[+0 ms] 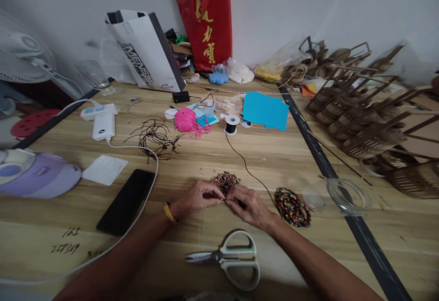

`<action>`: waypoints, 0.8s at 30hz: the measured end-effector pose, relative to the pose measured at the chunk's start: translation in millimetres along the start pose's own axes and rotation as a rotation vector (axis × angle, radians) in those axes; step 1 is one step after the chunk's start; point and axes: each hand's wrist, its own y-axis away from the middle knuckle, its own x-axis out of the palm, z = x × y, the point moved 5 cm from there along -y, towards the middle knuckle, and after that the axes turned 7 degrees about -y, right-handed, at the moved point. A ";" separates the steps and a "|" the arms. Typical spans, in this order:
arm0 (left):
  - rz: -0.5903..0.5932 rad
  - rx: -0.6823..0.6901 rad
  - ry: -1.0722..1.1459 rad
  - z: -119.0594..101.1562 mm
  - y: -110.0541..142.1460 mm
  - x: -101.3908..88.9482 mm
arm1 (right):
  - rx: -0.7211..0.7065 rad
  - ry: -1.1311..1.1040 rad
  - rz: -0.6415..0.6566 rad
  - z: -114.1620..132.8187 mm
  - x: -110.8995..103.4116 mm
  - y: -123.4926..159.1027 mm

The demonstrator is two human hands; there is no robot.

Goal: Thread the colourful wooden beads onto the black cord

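Cord (245, 163) runs from spool (231, 126) to right forearm (302, 242); left hand (199, 196) and right hand (248, 205) pinch what seems a dark strand (224, 200) beside loose beads (225, 180); I'd steady both grips and leave slack.

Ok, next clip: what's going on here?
A person sits or stands at a wooden table, the fingertips of their left hand and right hand brought together on something thin and dark, too small to make out surely. Just beyond their fingers is a pile of loose multicoloured beads. A black cord runs from a spool towards the right forearm. Beaded strands lie coiled to the right, and scissors rest nearer the person, untouched.
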 end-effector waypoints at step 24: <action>-0.034 -0.091 0.133 4.8 1.0 5.8 | -0.029 -0.001 0.019 -0.9 2.2 0.9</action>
